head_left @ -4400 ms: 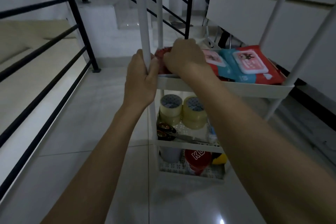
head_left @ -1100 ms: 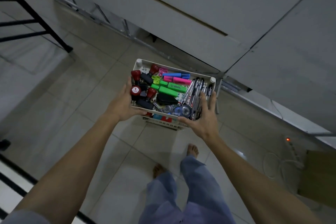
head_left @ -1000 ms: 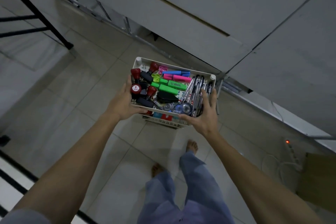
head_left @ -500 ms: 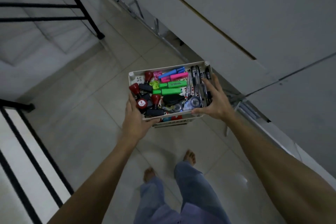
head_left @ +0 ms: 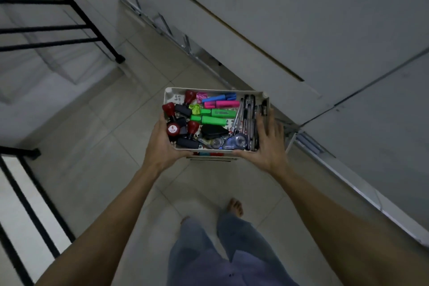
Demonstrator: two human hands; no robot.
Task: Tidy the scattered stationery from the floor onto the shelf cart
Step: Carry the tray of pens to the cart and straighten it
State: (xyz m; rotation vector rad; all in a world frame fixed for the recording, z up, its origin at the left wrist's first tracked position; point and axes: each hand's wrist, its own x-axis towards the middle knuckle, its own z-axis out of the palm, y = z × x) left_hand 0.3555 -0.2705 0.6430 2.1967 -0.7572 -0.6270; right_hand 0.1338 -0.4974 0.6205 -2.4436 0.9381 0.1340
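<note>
left hand (head_left: 162,146) grips the top tray (head_left: 216,89) of the cart (head_left: 210,158) at its near left corner; right hand (head_left: 267,144) lies straight-fingered over the right rim and pens (head_left: 248,114). open floor (head_left: 92,146) left, wall (head_left: 301,30) close beside the right edge.

A matt white plastic cart tray (head_left: 167,95) holds glossy plastic highlighters (head_left: 213,121) and clear-barrelled pens (head_left: 247,111). Smooth, faintly glossy floor tiles (head_left: 92,146) meet matt black metal railings (head_left: 77,7). The trousers (head_left: 204,251) are soft blue cloth.

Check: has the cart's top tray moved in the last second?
Yes. The top tray has turned against the cabinet front: its long side ran nearly parallel to it, now the left end angles away, right end still close.
</note>
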